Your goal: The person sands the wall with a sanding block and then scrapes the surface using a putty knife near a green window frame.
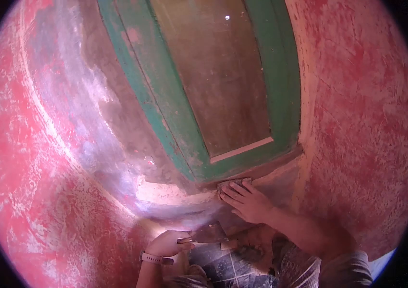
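My right hand (247, 204) lies with fingers spread over a flat, grey-brown pad (220, 188), pressing it to the wall just under the green frame (235, 163). Most of the pad is covered by the fingers. Lower down, my left hand (168, 243) is closed around the handle of a trowel (208, 234), whose dark blade points right. A watch with a pale band (157, 258) circles the left wrist. Damp grey-brown plaster (194, 211) coats the wall left of the pad, beside a pale bare patch (158, 192).
The green frame surrounds a brownish panel (223, 86). Mottled red wall (362, 120) stands close on the right, and more red wall (12, 158) on the left. Below the hands are dark floor tiles (225, 269) and my bent legs. A small light-brown block-like piece (229, 245) shows near the blade.
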The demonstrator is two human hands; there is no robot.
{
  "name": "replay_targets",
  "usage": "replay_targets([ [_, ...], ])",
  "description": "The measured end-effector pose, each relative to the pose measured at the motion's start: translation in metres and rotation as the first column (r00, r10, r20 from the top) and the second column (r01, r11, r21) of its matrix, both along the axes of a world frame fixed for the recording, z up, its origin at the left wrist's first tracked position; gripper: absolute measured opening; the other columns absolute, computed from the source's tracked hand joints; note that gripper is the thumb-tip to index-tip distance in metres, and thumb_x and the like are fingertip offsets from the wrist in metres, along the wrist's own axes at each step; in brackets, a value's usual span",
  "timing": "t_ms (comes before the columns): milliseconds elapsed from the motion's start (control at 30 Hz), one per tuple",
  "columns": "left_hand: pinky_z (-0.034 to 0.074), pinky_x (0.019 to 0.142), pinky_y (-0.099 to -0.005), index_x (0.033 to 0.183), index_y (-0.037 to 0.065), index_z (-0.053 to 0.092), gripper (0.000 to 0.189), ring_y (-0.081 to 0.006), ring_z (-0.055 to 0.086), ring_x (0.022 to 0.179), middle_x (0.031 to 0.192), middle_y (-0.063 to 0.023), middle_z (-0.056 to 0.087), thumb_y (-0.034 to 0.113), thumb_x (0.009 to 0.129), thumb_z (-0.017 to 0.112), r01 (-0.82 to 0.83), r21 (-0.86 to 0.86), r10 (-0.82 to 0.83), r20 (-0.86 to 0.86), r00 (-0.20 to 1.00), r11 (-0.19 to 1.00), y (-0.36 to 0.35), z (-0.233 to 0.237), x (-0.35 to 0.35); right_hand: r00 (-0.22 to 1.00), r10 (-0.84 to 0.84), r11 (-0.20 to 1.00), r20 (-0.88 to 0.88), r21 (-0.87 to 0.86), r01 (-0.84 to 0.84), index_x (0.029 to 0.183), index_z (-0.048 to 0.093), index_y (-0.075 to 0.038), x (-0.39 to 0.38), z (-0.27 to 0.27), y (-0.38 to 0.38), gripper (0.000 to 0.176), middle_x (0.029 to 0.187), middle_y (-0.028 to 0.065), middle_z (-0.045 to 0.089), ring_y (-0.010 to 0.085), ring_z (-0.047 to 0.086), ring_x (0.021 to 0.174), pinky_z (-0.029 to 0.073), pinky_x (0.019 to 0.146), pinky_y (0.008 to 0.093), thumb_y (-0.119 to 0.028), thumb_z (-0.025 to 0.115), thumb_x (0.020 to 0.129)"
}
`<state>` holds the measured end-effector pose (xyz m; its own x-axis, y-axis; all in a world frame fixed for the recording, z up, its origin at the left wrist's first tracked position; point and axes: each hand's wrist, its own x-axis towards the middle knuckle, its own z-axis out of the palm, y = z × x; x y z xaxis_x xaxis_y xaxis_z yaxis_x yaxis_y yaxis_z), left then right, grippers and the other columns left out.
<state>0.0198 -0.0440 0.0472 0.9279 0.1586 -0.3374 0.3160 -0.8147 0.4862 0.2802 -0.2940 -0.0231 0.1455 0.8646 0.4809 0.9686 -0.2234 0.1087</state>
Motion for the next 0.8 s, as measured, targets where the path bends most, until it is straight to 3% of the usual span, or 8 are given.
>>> replay_targets([
  [67, 0.058, 0.093, -0.0411, 0.138, 0.003, 0.071, 0.059, -0.0319, 0.075, 0.102, 0.115, -0.0199, 0.079, 0.044, 0.097, 0.082, -0.004, -0.005, 0.004, 0.012, 1.0, 1.0, 0.002, -0.004, -0.002, 0.999, -0.049, 0.989, 0.022, -0.137, 0.051, 0.168, 0.042, -0.019, 0.025, 0.004, -0.018, 0.073, 0.176, 0.0051, 0.039, 0.0283, 0.035, 0.162, 0.023, 0.133, 0.0569, -0.038, 0.067, 0.102],
  [167, 0.058, 0.087, -0.0403, 0.128, -0.001, 0.073, 0.056, -0.0295, 0.075, 0.094, 0.105, -0.0193, 0.079, 0.044, 0.095, 0.083, 0.005, 0.018, -0.007, 0.061, 0.998, 1.0, 0.013, -0.008, -0.009, 0.954, -0.296, 0.941, -0.042, -0.182, 0.284, 0.17, 0.036, -0.013, 0.04, 0.016, -0.063, 0.083, 0.176, 0.0152, 0.036, 0.0376, 0.031, 0.163, 0.019, 0.133, 0.0604, -0.042, 0.07, 0.1],
  [267, 0.057, 0.087, -0.0394, 0.125, -0.001, 0.073, 0.052, -0.0275, 0.074, 0.093, 0.104, -0.019, 0.079, 0.04, 0.095, 0.084, -0.025, -0.036, 0.027, 0.058, 0.998, 0.999, 0.017, -0.008, -0.015, 0.779, -0.566, 0.791, -0.269, 0.09, 0.605, 0.171, 0.025, -0.001, 0.073, -0.008, -0.089, 0.098, 0.176, 0.0268, 0.027, 0.0477, 0.022, 0.164, 0.014, 0.133, 0.0641, -0.048, 0.071, 0.098],
  [333, 0.057, 0.086, -0.0391, 0.125, -0.001, 0.074, 0.051, -0.0266, 0.074, 0.092, 0.104, -0.0187, 0.079, 0.039, 0.095, 0.085, -0.052, -0.088, 0.058, 0.06, 0.997, 0.995, 0.012, 0.002, -0.014, 0.752, -0.58, 0.759, -0.313, 0.126, 0.639, 0.171, 0.018, 0.004, 0.076, -0.013, -0.079, 0.104, 0.177, 0.0313, 0.02, 0.0506, 0.015, 0.165, 0.01, 0.133, 0.0655, -0.051, 0.068, 0.098],
  [433, 0.057, 0.089, -0.0415, 0.135, -0.001, 0.071, 0.059, -0.0311, 0.073, 0.096, 0.13, -0.0219, 0.076, 0.045, 0.099, 0.08, 0.025, -0.051, -0.023, 0.027, 0.999, 0.998, 0.014, -0.005, -0.005, 0.738, -0.534, 0.776, -0.414, 0.107, 0.622, 0.171, 0.011, 0.008, 0.047, 0.002, -0.053, 0.108, 0.178, 0.0323, 0.013, 0.0502, 0.008, 0.167, 0.007, 0.133, 0.0657, -0.055, 0.064, 0.101],
  [567, 0.058, 0.094, -0.0401, 0.132, 0.001, 0.075, 0.054, -0.0314, 0.076, 0.104, 0.134, -0.0196, 0.075, 0.043, 0.099, 0.08, 0.062, -0.004, -0.061, 0.156, 0.986, 0.998, 0.005, -0.017, 0.003, 0.883, -0.368, 0.923, -0.292, 0.002, 0.385, 0.171, 0.01, 0.007, 0.02, 0.001, -0.035, 0.106, 0.179, 0.0322, 0.01, 0.0507, 0.006, 0.167, 0.006, 0.133, 0.0653, -0.055, 0.06, 0.103],
  [667, 0.059, 0.096, -0.0398, 0.133, 0.002, 0.075, 0.054, -0.032, 0.076, 0.106, 0.133, -0.0183, 0.077, 0.043, 0.098, 0.081, 0.078, 0.025, -0.08, 0.116, 0.99, 0.997, 0.01, -0.023, 0.005, 0.834, -0.418, 0.908, -0.36, -0.172, 0.381, 0.171, 0.011, 0.008, 0.034, 0.028, -0.048, 0.105, 0.179, 0.0334, 0.006, 0.0534, 0.004, 0.166, 0.005, 0.133, 0.0653, -0.054, 0.06, 0.103],
  [800, 0.059, 0.095, -0.0399, 0.131, 0.002, 0.076, 0.051, -0.0329, 0.076, 0.105, 0.131, -0.0182, 0.077, 0.041, 0.099, 0.08, 0.02, 0.022, -0.018, -0.078, 0.997, 1.0, 0.01, -0.008, 0.006, 0.724, -0.524, 0.743, -0.447, 0.176, 0.646, 0.17, 0.014, 0.01, 0.065, -0.002, -0.062, 0.103, 0.178, 0.0354, 0.007, 0.0549, 0.003, 0.166, 0.006, 0.134, 0.0645, -0.046, 0.067, 0.101],
])
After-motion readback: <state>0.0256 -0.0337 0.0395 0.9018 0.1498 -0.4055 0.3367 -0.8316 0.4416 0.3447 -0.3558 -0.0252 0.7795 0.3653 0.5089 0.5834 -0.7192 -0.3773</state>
